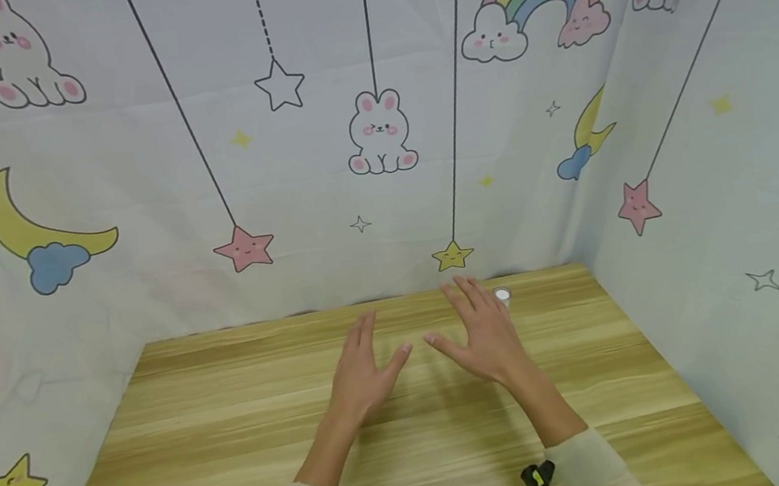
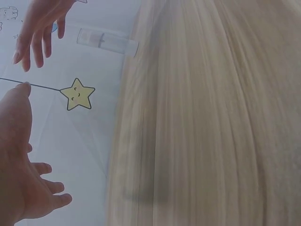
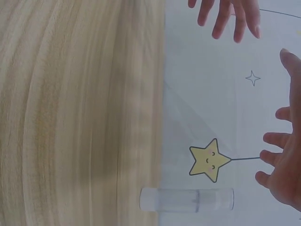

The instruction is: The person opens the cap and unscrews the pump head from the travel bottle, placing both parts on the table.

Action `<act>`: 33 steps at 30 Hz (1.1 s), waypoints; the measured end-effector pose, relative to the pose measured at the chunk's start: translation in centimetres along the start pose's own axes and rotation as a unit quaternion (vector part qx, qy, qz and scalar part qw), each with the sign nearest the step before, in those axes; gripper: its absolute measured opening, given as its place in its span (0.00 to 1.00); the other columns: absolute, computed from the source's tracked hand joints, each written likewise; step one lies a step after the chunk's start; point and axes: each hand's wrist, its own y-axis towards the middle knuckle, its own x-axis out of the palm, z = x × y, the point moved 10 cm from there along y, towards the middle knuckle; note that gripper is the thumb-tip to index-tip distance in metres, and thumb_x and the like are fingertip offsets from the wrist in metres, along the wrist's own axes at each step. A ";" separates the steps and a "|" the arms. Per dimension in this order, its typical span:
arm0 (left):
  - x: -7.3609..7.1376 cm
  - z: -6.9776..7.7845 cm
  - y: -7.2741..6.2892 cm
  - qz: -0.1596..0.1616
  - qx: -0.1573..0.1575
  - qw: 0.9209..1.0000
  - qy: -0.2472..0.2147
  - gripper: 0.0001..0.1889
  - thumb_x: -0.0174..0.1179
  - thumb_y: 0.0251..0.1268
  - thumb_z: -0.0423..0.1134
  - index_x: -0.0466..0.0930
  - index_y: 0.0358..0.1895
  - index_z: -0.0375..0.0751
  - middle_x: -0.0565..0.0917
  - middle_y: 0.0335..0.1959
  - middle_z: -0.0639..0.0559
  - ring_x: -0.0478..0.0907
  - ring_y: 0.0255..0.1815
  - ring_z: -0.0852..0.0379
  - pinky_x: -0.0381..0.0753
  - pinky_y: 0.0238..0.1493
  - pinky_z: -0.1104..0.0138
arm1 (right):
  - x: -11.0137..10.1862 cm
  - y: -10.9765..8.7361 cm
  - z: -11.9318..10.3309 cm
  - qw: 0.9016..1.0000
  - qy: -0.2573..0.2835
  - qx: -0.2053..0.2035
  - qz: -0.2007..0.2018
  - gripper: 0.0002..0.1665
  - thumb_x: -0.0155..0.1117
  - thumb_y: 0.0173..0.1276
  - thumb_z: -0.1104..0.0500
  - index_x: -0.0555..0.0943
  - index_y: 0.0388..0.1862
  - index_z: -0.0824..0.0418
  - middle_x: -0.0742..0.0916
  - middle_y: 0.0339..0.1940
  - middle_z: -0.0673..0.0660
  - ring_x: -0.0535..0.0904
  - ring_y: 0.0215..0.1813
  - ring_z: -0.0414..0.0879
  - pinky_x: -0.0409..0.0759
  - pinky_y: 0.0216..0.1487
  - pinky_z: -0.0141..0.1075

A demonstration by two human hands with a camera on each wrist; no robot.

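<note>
Clear tube (image 3: 176,200) stands upright on the table (image 1: 224,441), close to the far edge and toward the far right corner. Its long axis is vertical: the whitish, frosted end sits down on the wood, the clear end points up (a darker ring circles the body between). Left hand (image 1: 362,376) and right hand (image 1: 486,332) are both open, fingers extended, raised over the table and apart from each other; the right is the nearer to the tube.
</note>
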 end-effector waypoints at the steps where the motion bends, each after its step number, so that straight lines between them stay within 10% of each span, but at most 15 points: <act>1: 0.1 0.1 0.1 -0.001 0.000 1.000 0.000 0.50 0.49 0.73 0.76 0.49 0.88 0.50 0.55 0.87 0.45 0.54 0.85 0.39 0.62 0.78 0.38 | -0.1 0.0 0.0 1.000 0.000 0.001 0.000 0.53 0.61 0.72 0.27 0.62 0.86 0.52 0.64 0.86 0.61 0.54 0.86 0.62 0.55 0.77 0.73; 33: 2.1 1.2 0.5 -0.031 -0.018 0.998 -0.045 0.50 0.48 0.73 0.77 0.49 0.88 0.54 0.53 0.87 0.44 0.53 0.85 0.38 0.63 0.76 0.34 | -1.8 0.7 0.7 1.000 0.012 0.000 0.024 0.53 0.64 0.72 0.31 0.61 0.87 0.51 0.65 0.85 0.61 0.55 0.85 0.62 0.54 0.78 0.70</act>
